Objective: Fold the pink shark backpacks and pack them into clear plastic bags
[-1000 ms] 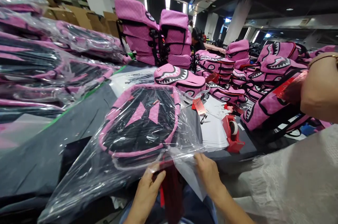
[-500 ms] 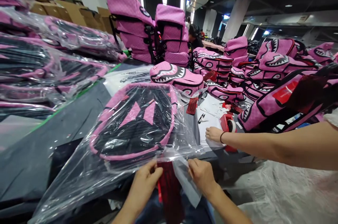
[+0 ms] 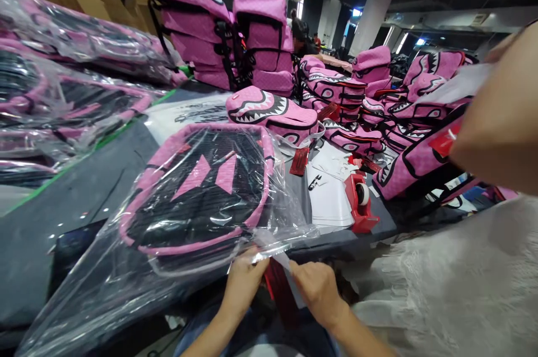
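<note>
A pink and black backpack (image 3: pixel 147 233), its ribbed back panel facing up, lies on the table inside a clear plastic bag (image 3: pixel 283 205). At the bag's near end my left hand (image 3: pixel 247 278) is closed, pinching the plastic. My right hand (image 3: pixel 316 288) is closed just to the right, on a translucent white sheet (image 3: pixel 297 293). Between my hands a dark red strip (image 3: pixel 281 290) hangs down over the table's near edge. Its upper end is hidden by the plastic and my fingers.
A co-worker's arm (image 3: pixel 500 127) reaches in from the right. A red tape dispenser (image 3: pixel 360 208), white paper (image 3: pixel 330 205) and small black snips (image 3: pixel 314 181) lie right of the bag. Stacked pink backpacks (image 3: pixel 264 37) stand behind; bagged ones (image 3: pixel 84 37) are piled left.
My hands have drawn closer together, and the left has moved right onto the bag's edge. The co-worker's hand has left the tape dispenser and risen to the upper right. The view has shifted slightly.
</note>
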`<state>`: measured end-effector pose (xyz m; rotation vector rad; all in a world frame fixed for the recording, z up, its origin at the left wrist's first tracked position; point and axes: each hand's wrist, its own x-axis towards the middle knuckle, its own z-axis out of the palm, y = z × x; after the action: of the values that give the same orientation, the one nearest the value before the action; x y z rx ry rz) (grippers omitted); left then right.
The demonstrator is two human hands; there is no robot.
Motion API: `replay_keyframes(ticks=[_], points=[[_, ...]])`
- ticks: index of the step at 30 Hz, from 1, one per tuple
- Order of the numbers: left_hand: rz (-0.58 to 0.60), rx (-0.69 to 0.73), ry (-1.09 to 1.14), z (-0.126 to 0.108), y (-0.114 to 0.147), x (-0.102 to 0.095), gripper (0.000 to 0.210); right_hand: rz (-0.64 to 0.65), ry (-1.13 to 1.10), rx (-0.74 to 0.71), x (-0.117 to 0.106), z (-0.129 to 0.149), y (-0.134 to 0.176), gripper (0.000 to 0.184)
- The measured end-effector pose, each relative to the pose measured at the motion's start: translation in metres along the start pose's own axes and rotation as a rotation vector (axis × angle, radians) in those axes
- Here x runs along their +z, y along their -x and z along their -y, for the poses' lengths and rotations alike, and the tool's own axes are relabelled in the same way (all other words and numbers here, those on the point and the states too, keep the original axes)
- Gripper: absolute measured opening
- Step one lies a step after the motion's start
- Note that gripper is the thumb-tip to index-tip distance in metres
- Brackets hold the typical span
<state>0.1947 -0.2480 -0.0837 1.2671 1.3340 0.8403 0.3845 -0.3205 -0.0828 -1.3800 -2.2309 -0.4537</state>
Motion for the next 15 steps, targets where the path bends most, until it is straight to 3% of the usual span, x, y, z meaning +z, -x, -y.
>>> replay_keyframes(ticks=[4, 6, 8, 10, 13, 15], points=[[-0.081, 0.077, -0.086, 0.008, 0.001, 0.022, 0.044, 0.164, -0.101, 0.157, -0.002, 0.025, 0.004, 0.029], [-0.027, 0.153, -0.117, 0.016, 0.005, 0.027, 0.046, 0.241, -0.117, 0.261, -0.001, 0.030, 0.008, 0.048], [0.080, 0.275, -0.187, 0.023, 0.009, 0.023, 0.043, 0.255, -0.075, 0.329, 0.003, 0.030, 0.015, 0.053], [0.143, 0.457, -0.322, 0.027, 0.010, 0.013, 0.036, 0.207, -0.004, 0.367, 0.009, 0.026, 0.022, 0.046], [0.042, 0.853, -0.625, 0.023, 0.002, -0.003, 0.030, 0.111, 0.080, 0.344, 0.019, 0.022, 0.033, 0.047], [0.087, 1.067, -0.804, 0.013, -0.010, -0.004, 0.038, 0.066, 0.104, 0.291, 0.021, 0.025, 0.038, 0.045]])
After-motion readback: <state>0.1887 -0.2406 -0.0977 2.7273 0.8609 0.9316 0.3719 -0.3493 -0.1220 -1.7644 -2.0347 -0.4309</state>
